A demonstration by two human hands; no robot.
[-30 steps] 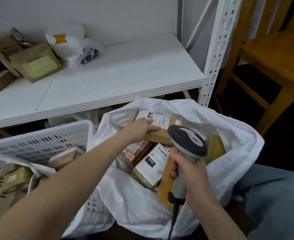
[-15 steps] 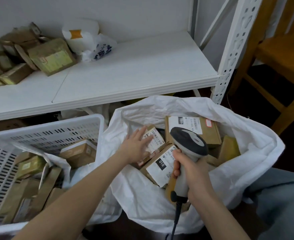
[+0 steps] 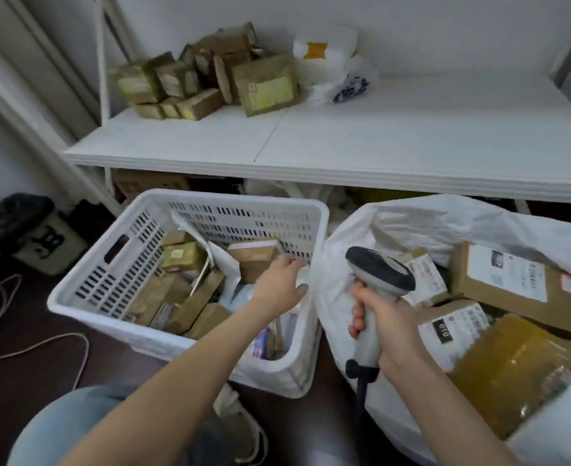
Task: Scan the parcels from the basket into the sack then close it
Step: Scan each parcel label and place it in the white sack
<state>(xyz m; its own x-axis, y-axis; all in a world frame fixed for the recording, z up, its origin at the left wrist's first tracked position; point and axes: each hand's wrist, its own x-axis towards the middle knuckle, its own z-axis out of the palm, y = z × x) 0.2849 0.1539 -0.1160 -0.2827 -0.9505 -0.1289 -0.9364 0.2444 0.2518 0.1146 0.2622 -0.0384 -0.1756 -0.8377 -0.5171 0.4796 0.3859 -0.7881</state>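
1. Parcels (image 3: 183, 257) lie in a heap inside the white basket (image 3: 243, 216), which sits on the dark floor (image 3: 25, 375) in front of the person.
2. The left hand (image 3: 282, 284) reaches into the right side of the basket. Its fingers are loosely bent, and the tips are at the edge of a brown box (image 3: 253, 258). Something white sits by the thumb. I cannot tell if the hand has hold of anything.
3. The right hand (image 3: 383, 317) is curled tight round the handle of the grey scanner (image 3: 380, 270). The scanner's dark head is above the hand, and a black cord (image 3: 361, 391) hangs down from the handle.
4. The white sack (image 3: 462, 220) stands just beside the basket, on the right, touching it. Its mouth is wide open.
5. Inside the sack are more parcels: a big box with a white label (image 3: 506, 280), smaller labelled boxes near the scanner, and a yellow taped parcel (image 3: 512, 371) at the front.
6. A white shelf (image 3: 412, 136) runs behind the basket and the sack. On it is a pile of small boxes (image 3: 210, 79), with a white bag (image 3: 331, 65) next to them.
7. A bin with a black liner (image 3: 25, 230) stands on the floor at the far left, well apart from the basket. A thin pale cable (image 3: 41, 344) lies on the floor near it.
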